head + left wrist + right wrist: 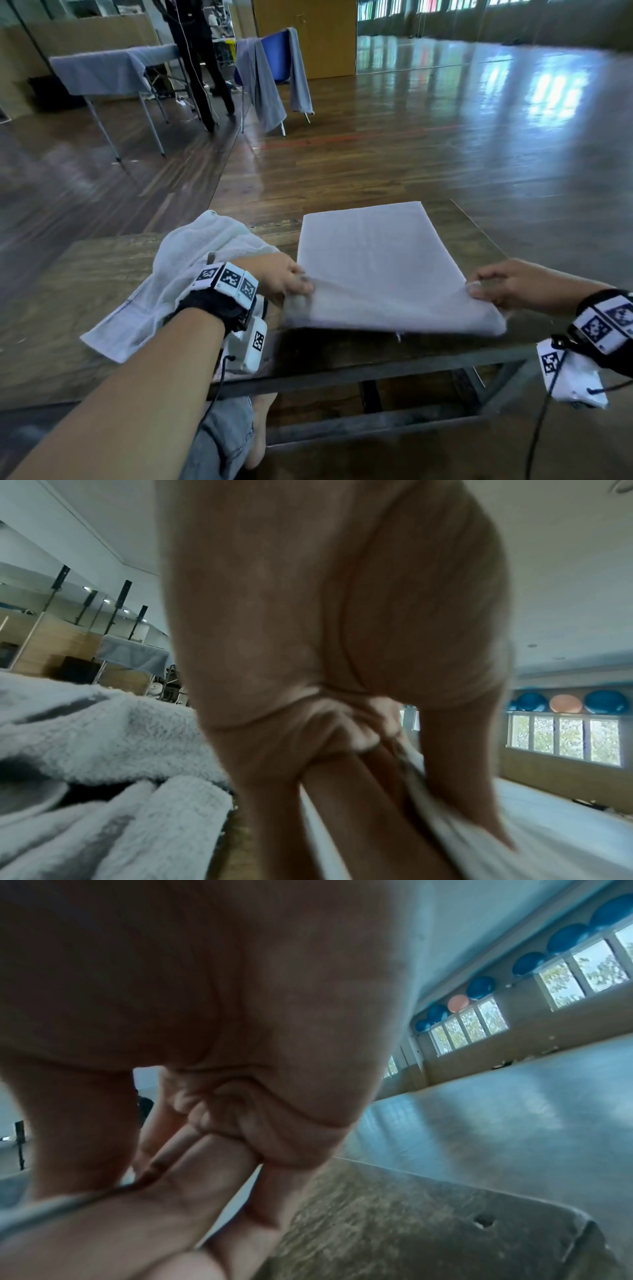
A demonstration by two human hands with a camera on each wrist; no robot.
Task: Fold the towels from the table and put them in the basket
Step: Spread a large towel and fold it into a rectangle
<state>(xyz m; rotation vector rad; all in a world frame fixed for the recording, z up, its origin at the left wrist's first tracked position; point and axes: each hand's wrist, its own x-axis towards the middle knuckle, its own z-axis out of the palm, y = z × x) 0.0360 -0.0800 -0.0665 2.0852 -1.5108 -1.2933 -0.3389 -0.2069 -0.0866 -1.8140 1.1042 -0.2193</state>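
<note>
A pale lilac towel lies flat on the low wooden table, its near edge lifted off the surface. My left hand pinches the near left corner, thumb over the cloth. My right hand pinches the near right corner, the towel edge running between thumb and fingers. A white fluffy towel lies crumpled on the table to the left, under my left wrist; it also shows in the left wrist view. No basket is in view.
The table's metal frame runs along the near edge, with my knee below it. Far back stand a cloth-covered table, a person's legs and a blue chair draped with grey towels. Wooden floor stretches beyond.
</note>
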